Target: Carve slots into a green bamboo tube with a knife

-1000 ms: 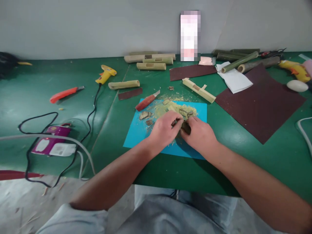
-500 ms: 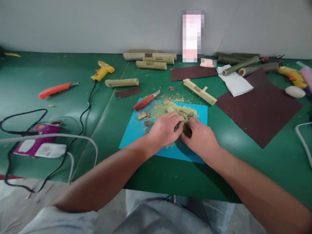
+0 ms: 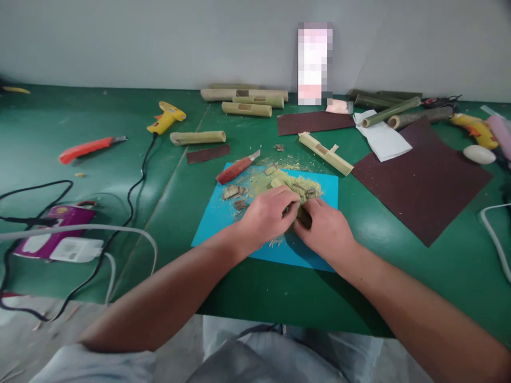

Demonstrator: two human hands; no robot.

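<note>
Both of my hands meet over a blue sheet (image 3: 223, 223) on the green table (image 3: 59, 159). My left hand (image 3: 268, 215) is closed, its fingertips pinched against a small dark bamboo piece (image 3: 304, 217). My right hand (image 3: 326, 230) is closed on that same piece from the right. Just beyond my fingers lies a heap of pale bamboo shavings and chips (image 3: 293, 182). A red-handled knife (image 3: 236, 168) rests at the sheet's far left corner.
Bamboo tubes (image 3: 247, 109) lie along the back, one notched piece (image 3: 325, 153) nearer. Dark sandpaper sheets (image 3: 419, 181) cover the right. Left of centre are a yellow glue gun (image 3: 165, 118), an orange cutter (image 3: 90, 149), black cables and a purple power strip (image 3: 59, 234).
My hands have stayed together on the small piece, with only slight finger movement. The view has drifted a little left and down.
</note>
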